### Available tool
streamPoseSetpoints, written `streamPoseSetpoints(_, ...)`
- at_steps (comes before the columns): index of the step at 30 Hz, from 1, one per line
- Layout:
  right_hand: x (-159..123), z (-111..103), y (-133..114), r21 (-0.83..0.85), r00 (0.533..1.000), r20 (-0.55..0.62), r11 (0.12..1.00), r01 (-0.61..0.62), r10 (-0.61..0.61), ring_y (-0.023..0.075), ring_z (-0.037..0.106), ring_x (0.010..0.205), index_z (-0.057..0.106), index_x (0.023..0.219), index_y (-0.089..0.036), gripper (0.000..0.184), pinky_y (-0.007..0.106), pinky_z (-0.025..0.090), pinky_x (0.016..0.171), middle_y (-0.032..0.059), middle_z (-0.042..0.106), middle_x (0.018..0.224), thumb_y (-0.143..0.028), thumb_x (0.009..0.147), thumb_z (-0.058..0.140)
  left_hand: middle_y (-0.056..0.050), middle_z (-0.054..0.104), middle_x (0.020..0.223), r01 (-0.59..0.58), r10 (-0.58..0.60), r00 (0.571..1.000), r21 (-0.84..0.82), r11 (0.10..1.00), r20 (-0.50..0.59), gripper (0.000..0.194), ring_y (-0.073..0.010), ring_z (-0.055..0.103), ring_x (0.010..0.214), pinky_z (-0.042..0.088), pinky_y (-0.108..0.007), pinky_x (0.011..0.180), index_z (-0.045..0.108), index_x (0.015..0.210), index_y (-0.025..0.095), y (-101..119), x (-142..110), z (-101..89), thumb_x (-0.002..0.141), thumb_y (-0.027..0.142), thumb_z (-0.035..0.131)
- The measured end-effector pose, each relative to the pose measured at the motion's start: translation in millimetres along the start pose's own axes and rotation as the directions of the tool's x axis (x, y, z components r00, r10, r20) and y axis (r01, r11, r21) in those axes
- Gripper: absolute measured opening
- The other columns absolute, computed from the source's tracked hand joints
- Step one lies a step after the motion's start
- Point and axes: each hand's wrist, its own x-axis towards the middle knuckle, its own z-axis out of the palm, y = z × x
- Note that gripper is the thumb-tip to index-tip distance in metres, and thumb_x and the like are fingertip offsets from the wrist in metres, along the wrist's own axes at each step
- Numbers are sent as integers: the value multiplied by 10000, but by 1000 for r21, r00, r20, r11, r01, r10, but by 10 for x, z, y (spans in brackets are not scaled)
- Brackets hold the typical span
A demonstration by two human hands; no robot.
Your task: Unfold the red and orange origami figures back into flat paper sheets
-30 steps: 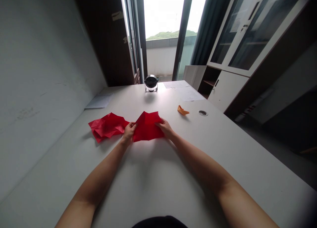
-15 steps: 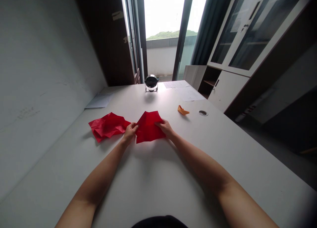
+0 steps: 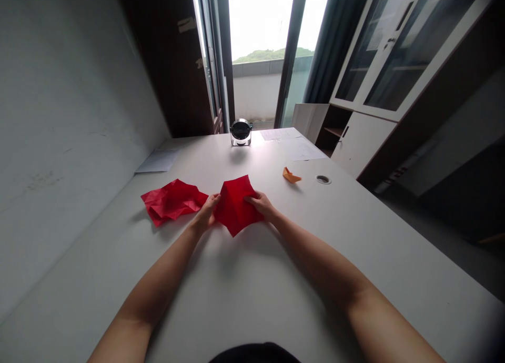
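Observation:
Between my hands is a creased sheet of red paper [image 3: 235, 205], with one corner pointing down toward me. My left hand [image 3: 207, 211] is closed on its left edge. On the opposite side my right hand [image 3: 261, 204] grips it, the thumb lying on the face of the sheet and the other fingers hidden behind. A second red paper [image 3: 173, 201], crumpled and creased, lies on the white table [image 3: 236, 279] just left of my left hand. Beyond my right hand sits a small folded orange paper boat [image 3: 291, 175].
A round black device on a silver stand [image 3: 241, 132] stands at the far edge. Papers lie at the back right [image 3: 303, 149] and the back left [image 3: 157, 160]. A cable hole [image 3: 323, 179] is set in the table at the right. A wall borders the left side.
The red paper has turned in my hands, so a corner now points down where a straight lower edge was. My left hand has shifted slightly along its edge.

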Motion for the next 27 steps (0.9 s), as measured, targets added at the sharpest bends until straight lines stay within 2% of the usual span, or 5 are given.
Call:
streamPoseSetpoints(7,2,-14,15,-7,1000,4,1000,10,-10,250,706,808,700,989,-173,389,363,596,713,75,751,946,-437,714,778,-71,697,1042,17,-13,998,-62,998,66,478,-200,680,942,545,-311,800,601,1188,215,-34,16,-49,805,465,738)
streamPoseSetpoints(13,36,-44,31,-15,999,-29,1000,27,-27,244,701,807,694,979,-176,382,344,587,687,76,747,960,-435,711,780,-13,676,824,-72,71,995,-11,997,-72,315,-113,639,718,508,-238,701,595,895,175,-112,111,-108,731,340,807)
streamPoseSetpoints(17,69,-86,44,-20,997,-69,999,34,-35,244,699,798,691,1009,-186,413,351,587,687,71,746,948,-445,701,784,-23,681,846,-280,279,916,38,959,-287,312,-135,656,760,528,-270,746,573,928,186,-120,163,-167,752,343,776)
streamPoseSetpoints(22,88,-99,65,-36,998,-61,999,28,-30,229,690,768,693,950,-176,398,334,578,681,66,743,903,-470,696,782,-51,685,893,-334,383,846,192,923,-370,305,-165,672,798,552,-307,758,579,975,193,-95,127,-178,807,401,725)
streamPoseSetpoints(27,56,-79,12,-2,997,-78,1000,24,-24,237,690,769,685,981,-190,424,338,576,673,62,743,907,-477,687,793,-81,693,1001,-310,348,901,179,934,-259,413,-205,683,908,547,-343,805,573,1137,216,-102,57,-76,823,445,712)
